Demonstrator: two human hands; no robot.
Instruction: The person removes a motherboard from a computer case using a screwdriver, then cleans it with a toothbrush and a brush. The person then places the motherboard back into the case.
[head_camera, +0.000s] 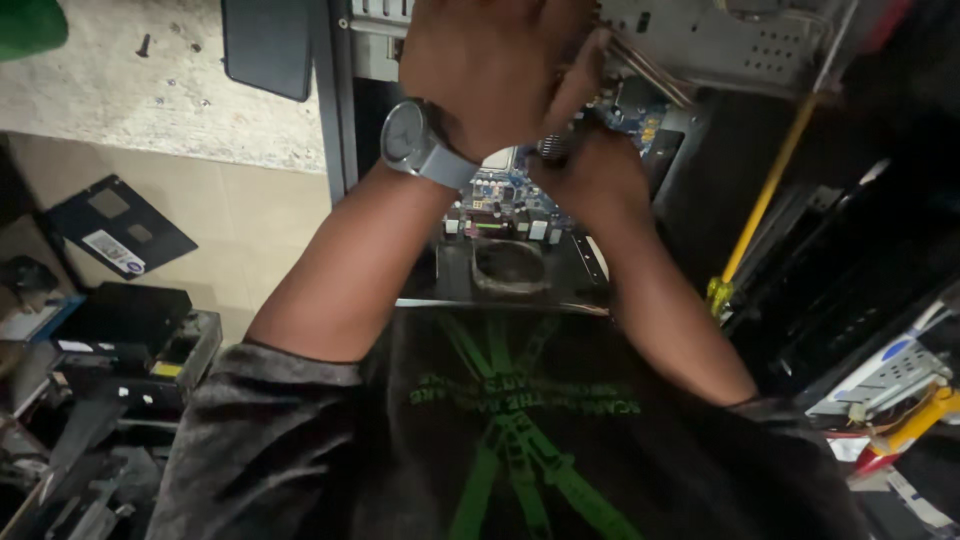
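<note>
Fingers: ours, both hands, bunched over the open computer case (720, 40); grip unclear. Left hand (490, 70), with watch (405, 135), covers right hand (585, 165). Motherboard (505, 195) sits beneath, fan (510, 265) nearer us. Risk, in our judgement: a slip could scrape the board, since the hands block our view.

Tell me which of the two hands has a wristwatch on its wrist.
The left hand, reaching into the open computer case, carries a grey wristwatch on its wrist. The right hand, lower and beside it over the circuit board, has a bare wrist.
</note>
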